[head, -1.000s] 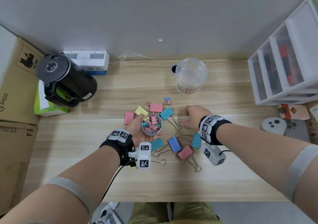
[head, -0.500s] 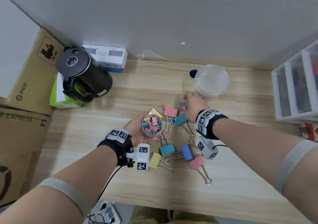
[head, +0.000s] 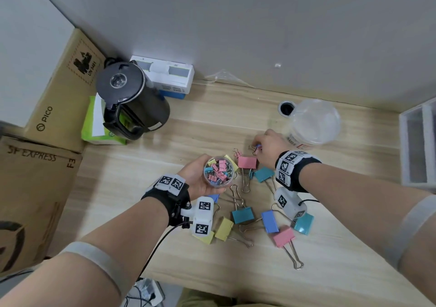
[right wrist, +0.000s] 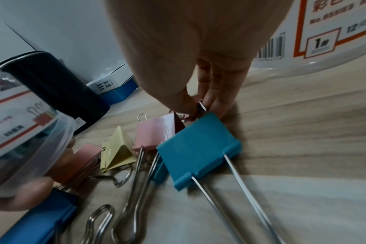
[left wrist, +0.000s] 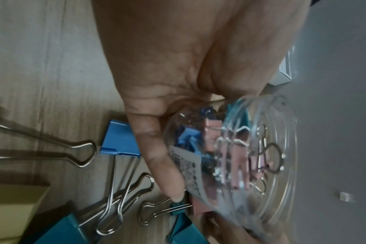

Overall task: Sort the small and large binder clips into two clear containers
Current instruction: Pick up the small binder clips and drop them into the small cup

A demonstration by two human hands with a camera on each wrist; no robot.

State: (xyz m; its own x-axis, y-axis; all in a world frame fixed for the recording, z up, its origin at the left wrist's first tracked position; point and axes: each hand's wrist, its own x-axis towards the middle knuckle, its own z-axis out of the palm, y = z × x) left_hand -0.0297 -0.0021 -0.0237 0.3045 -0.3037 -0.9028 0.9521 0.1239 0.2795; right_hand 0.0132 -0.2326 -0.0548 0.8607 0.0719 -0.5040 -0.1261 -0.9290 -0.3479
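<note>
While the left hand (head: 200,179) cups a small clear tub (head: 218,171) already well filled with little pink and blue clips, its fingers curled round the wall and holding it off the bench (head: 330,271), the right hand (head: 266,145) has its thumb and fingertips (right wrist: 211,99) pinched together on a small clip (head: 256,148) lying just behind a large pink clip (head: 247,162). The step in hand looks to be gathering the last few small clips; another small one (head: 236,152) lies just beside the pink clip. The next move likely calls for lifting the pinched clip clear of its larger neighbours and carrying it over the tub's open mouth before letting go. The large clips, among them a teal one (right wrist: 198,148), lie scattered on the bench near both wrists, and the bigger clear tub (head: 315,121) stands apparently empty just beyond the right hand.
</note>
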